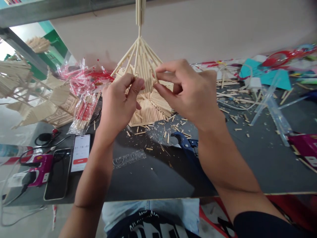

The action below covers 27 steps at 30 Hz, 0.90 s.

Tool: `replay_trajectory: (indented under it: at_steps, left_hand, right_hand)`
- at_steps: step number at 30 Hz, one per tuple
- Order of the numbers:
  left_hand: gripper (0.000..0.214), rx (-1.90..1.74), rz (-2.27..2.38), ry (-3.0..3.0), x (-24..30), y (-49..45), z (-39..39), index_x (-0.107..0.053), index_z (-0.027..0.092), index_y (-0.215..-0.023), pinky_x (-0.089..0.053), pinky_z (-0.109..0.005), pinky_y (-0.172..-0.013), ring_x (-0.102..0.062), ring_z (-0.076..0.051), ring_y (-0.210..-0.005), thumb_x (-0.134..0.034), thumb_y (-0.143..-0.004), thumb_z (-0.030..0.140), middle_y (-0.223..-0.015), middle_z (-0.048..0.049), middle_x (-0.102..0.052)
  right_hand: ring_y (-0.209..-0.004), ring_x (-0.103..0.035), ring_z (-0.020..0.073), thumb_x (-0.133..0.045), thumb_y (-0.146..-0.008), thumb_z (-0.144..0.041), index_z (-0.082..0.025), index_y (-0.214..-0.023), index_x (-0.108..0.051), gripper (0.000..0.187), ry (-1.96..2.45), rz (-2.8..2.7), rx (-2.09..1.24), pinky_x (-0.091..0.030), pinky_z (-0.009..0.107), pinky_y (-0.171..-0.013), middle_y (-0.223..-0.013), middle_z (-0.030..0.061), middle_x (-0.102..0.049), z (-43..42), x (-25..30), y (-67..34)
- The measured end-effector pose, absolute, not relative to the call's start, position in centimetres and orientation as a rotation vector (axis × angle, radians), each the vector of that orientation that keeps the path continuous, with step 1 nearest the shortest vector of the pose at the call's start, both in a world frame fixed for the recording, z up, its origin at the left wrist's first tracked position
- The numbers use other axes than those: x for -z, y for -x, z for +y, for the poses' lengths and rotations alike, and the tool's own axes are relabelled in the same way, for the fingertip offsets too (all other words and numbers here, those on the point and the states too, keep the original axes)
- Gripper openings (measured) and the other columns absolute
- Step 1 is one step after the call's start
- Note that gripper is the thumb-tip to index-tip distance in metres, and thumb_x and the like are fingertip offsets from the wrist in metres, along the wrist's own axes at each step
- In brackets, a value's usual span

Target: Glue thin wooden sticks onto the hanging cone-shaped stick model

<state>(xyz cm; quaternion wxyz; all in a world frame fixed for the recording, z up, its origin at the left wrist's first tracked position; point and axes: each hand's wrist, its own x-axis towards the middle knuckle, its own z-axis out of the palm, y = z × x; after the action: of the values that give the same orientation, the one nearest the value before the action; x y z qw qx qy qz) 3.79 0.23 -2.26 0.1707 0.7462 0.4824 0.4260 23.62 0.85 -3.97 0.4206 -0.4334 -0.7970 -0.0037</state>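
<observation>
A pale model built of thin wooden sticks (pixel 146 105) stands on the dark table (pixel 158 172), with slanted struts rising to a point near the wall. My left hand (pixel 119 102) is closed in a pinch at the model's left side. My right hand (pixel 185 91) is pinched too, its fingertips on a thin stick at the model's upper right part. The two hands almost meet in front of the model. What the left fingers hold is hidden.
Red-and-clear packets of sticks (pixel 84 99) lie left of the model. A blue-handled cutter (pixel 185 142) lies under my right forearm. Two phones (pixel 80 152) (pixel 58 173) and a pink charger (pixel 41 168) sit at the left. Stick offcuts (pixel 235 99) and plastic strips litter the right.
</observation>
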Motion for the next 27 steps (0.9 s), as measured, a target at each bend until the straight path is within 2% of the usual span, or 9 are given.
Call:
replay_trajectory:
  at_steps: [3, 5, 11, 13, 18, 22, 27]
  left_hand:
    - [0.027, -1.239, 1.306, -2.101, 2.7, -3.4, 0.7, -0.063, 0.021, -0.088, -0.044, -0.023, -0.046, -0.065, -0.008, -0.051, -0.054, -0.103, 0.041, -0.075, 0.0021, -0.066]
    - [0.025, -1.242, 1.282, -2.109, 2.9, -3.2, 0.9, -0.063, 0.021, -0.088, -0.045, -0.022, -0.047, -0.066, -0.008, -0.052, -0.053, -0.104, 0.038, -0.076, 0.0022, -0.066]
    - [0.027, -1.229, 1.285, -2.13, 2.8, -3.1, 0.8, -0.061, 0.02, -0.085, -0.047, -0.02, -0.049, -0.067, -0.007, -0.055, -0.051, -0.104, 0.037, -0.083, 0.0008, -0.069]
    - [0.027, -1.224, 1.29, -2.133, 2.7, -3.2, 0.7, -0.06, 0.02, -0.084, -0.047, -0.02, -0.05, -0.067, -0.008, -0.055, -0.051, -0.104, 0.036, -0.083, 0.0006, -0.07]
    - [0.025, -1.252, 1.297, -2.143, 2.5, -3.5, 0.7, -0.059, 0.02, -0.082, -0.046, -0.019, -0.049, -0.066, -0.007, -0.054, -0.053, -0.103, 0.032, -0.077, 0.0021, -0.068]
    - [0.025, -1.264, 1.297, -2.156, 2.6, -3.5, 0.7, -0.06, 0.02, -0.083, -0.046, -0.02, -0.048, -0.066, -0.007, -0.054, -0.053, -0.103, 0.033, -0.075, 0.0024, -0.068]
    - [0.026, -1.273, 1.278, -2.14, 2.8, -3.4, 0.8, -0.061, 0.02, -0.084, -0.043, -0.02, -0.044, -0.066, -0.007, -0.051, -0.055, -0.103, 0.037, -0.079, 0.0019, -0.07]
  right_hand:
    - [-0.078, -0.072, 0.0179, -0.046, -0.104, -0.031, -0.022, -0.116, -0.067, 0.026, 1.036, -2.056, 0.065, -0.053, 0.032, -0.075, -0.093, 0.0043, -0.076, 0.7, 3.5, -23.7]
    - [-0.079, -0.072, 0.0174, -0.047, -0.104, -0.029, -0.022, -0.111, -0.07, 0.026, 1.012, -2.076, 0.082, -0.054, 0.033, -0.076, -0.095, 0.004, -0.077, 0.6, 3.2, -23.7]
    - [-0.112, -0.07, 0.0249, -0.055, -0.1, -0.024, -0.023, -0.096, -0.076, 0.021, 0.956, -2.052, 0.146, -0.057, 0.039, -0.091, -0.123, 0.0068, -0.074, 0.2, 2.9, -23.5]
    - [-0.115, -0.069, 0.0255, -0.056, -0.099, -0.023, -0.024, -0.094, -0.076, 0.021, 0.986, -2.041, 0.149, -0.057, 0.039, -0.09, -0.125, 0.0073, -0.073, 0.1, 2.9, -23.3]
    - [-0.097, -0.071, 0.022, -0.052, -0.1, -0.025, -0.025, -0.096, -0.076, 0.024, 1.089, -2.046, 0.136, -0.057, 0.036, -0.078, -0.115, 0.0078, -0.073, -0.2, 3.1, -23.0]
    - [-0.08, -0.069, 0.017, -0.049, -0.102, -0.029, -0.024, -0.096, -0.075, 0.027, 1.122, -2.041, 0.175, -0.054, 0.033, -0.069, -0.115, 0.0077, -0.072, -0.4, 2.9, -22.8]
    - [-0.074, -0.067, 0.0149, -0.046, -0.103, -0.029, -0.023, -0.101, -0.074, 0.029, 1.15, -2.068, 0.164, -0.051, 0.031, -0.064, -0.114, 0.0087, -0.069, -0.7, 2.5, -22.6]
